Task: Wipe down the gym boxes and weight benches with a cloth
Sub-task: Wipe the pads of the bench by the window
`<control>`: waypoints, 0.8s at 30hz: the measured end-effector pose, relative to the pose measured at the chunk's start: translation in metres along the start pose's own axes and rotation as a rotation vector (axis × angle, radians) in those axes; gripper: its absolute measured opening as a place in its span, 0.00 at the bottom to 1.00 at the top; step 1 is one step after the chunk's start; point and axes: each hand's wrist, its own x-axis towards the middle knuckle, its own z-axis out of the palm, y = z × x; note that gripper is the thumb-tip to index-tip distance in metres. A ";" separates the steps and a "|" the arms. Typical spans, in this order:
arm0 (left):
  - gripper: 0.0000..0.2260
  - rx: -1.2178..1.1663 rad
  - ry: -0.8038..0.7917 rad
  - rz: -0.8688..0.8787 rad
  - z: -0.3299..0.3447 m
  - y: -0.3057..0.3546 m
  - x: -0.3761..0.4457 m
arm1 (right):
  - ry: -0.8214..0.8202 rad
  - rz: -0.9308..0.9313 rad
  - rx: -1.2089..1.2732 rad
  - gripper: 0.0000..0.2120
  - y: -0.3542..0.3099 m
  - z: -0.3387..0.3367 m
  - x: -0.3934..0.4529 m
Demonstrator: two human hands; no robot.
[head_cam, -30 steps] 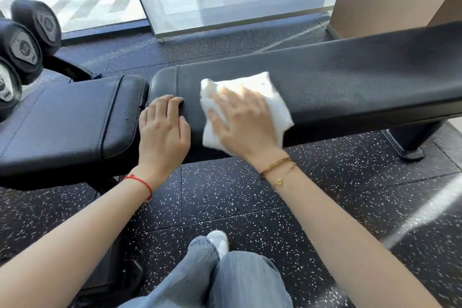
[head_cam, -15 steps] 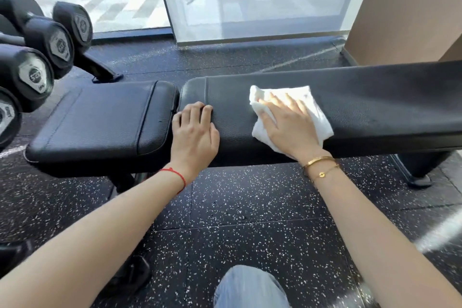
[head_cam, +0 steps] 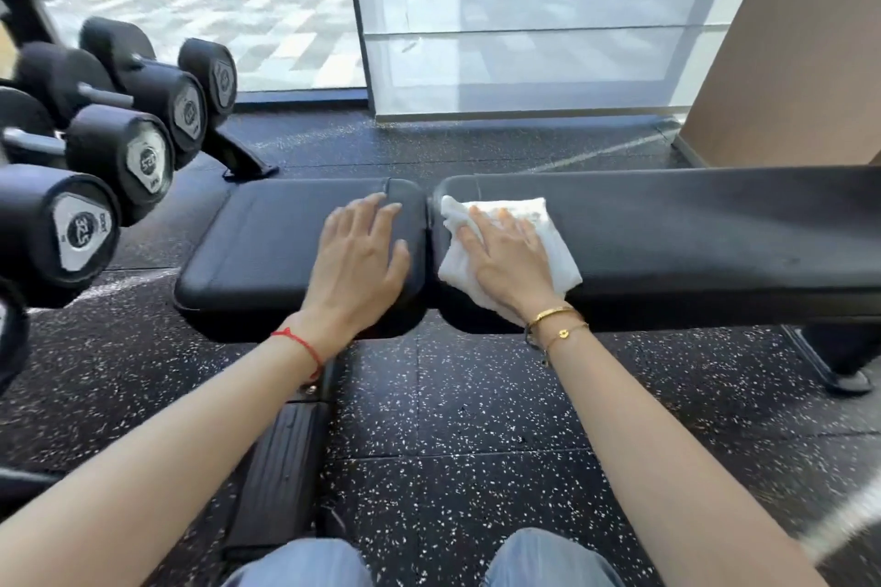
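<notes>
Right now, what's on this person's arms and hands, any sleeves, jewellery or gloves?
Both forearms are bare, with no sleeves in view and no gloves. The left hand has a thin red string bracelet at the wrist. The right hand has two gold bracelets at the wrist: a solid bangle and a fine chain with a small round charm.
</notes>
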 end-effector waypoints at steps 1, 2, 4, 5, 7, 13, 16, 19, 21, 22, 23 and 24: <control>0.23 0.025 0.002 -0.020 -0.007 -0.021 -0.004 | -0.001 0.005 0.052 0.26 -0.014 0.004 0.003; 0.23 0.039 0.000 -0.041 -0.013 -0.041 -0.008 | 0.014 -0.023 0.099 0.25 -0.030 0.009 0.004; 0.21 0.043 -0.011 -0.098 -0.019 -0.078 -0.014 | 0.012 -0.174 0.098 0.26 -0.067 0.024 0.002; 0.21 0.042 -0.016 -0.131 -0.021 -0.095 -0.018 | -0.032 -0.239 0.058 0.29 -0.084 0.035 0.000; 0.21 0.046 -0.038 -0.180 -0.023 -0.125 -0.024 | -0.123 -0.276 -0.049 0.28 -0.107 0.058 -0.002; 0.21 0.003 -0.101 -0.254 -0.025 -0.178 -0.017 | -0.171 -0.155 -0.233 0.23 -0.120 0.060 0.056; 0.22 -0.065 -0.128 -0.277 -0.024 -0.188 -0.009 | -0.187 -0.108 -0.279 0.25 -0.130 0.062 0.064; 0.22 -0.151 -0.147 -0.307 -0.017 -0.189 -0.006 | -0.196 -0.273 -0.294 0.31 -0.132 0.068 0.030; 0.22 -0.192 -0.132 -0.322 -0.014 -0.189 -0.006 | -0.198 -0.332 -0.260 0.30 -0.130 0.069 0.015; 0.22 -0.201 -0.125 -0.323 -0.013 -0.189 -0.006 | -0.203 -0.334 -0.242 0.26 -0.129 0.068 0.018; 0.22 -0.208 -0.123 -0.321 -0.013 -0.189 -0.006 | -0.202 -0.319 -0.239 0.23 -0.127 0.068 0.027; 0.22 -0.215 -0.119 -0.321 -0.013 -0.190 -0.007 | -0.189 -0.296 -0.248 0.21 -0.127 0.069 0.041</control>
